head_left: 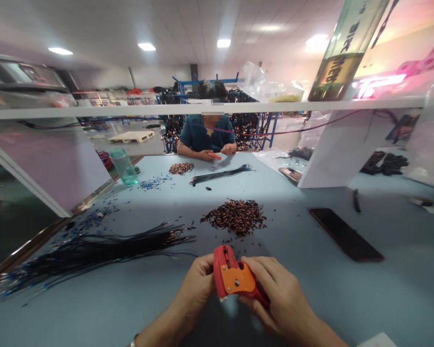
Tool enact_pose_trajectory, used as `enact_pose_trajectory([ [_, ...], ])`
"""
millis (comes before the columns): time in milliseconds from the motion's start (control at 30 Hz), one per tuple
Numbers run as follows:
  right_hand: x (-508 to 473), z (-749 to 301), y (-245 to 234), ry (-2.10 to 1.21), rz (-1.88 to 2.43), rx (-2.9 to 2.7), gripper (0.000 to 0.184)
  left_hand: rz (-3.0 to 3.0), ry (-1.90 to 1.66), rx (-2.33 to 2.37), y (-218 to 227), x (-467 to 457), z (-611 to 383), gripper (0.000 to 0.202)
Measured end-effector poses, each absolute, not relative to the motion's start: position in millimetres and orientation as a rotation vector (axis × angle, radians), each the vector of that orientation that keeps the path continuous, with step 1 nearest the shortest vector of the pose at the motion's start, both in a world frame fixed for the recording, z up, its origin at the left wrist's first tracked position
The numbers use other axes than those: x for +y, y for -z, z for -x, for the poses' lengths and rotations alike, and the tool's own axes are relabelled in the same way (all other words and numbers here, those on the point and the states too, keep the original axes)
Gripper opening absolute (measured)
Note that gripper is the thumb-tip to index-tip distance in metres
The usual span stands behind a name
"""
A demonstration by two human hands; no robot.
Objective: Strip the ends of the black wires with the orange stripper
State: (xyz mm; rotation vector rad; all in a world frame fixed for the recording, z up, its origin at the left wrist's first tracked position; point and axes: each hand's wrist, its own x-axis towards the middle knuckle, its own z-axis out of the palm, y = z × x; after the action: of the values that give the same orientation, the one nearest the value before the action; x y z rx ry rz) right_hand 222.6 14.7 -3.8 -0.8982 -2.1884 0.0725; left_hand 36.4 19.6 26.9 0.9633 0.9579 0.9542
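A red and orange crimping tool (233, 278) is held low over the blue table (130, 299), near its front edge. My right hand (275, 294) is wrapped round the tool's handles from the right. My left hand (197, 284) presses against the tool's left side with fingers curled; whether it pinches a wire there is hidden. Just beyond the tool lies a heap of small copper-coloured terminals (236, 217). A bundle of black wires (104, 246) with stripped ends stretches across the table to the left.
A dark phone (345, 234) lies to the right. Across the table a person (208, 137) works with an orange tool, a second terminal heap (181, 167) and wire bundle (220, 174). A green bottle (123, 166) stands far left. A white shelf (217, 108) spans overhead.
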Motion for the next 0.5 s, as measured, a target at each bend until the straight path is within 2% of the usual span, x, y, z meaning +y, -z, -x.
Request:
enact_pose_trajectory([
  [200, 14.2, -222.9, 6.7, -0.083, 0.891, -2.186, 0.043, -0.969, -0.938, 1.023, -34.2, 19.0, -39.0, 0.022],
  [500, 13.5, -222.3, 5.8, -0.111, 0.913, -2.218, 0.041, -0.990, -0.923, 1.011, -31.0, 17.0, -40.4, 0.020],
])
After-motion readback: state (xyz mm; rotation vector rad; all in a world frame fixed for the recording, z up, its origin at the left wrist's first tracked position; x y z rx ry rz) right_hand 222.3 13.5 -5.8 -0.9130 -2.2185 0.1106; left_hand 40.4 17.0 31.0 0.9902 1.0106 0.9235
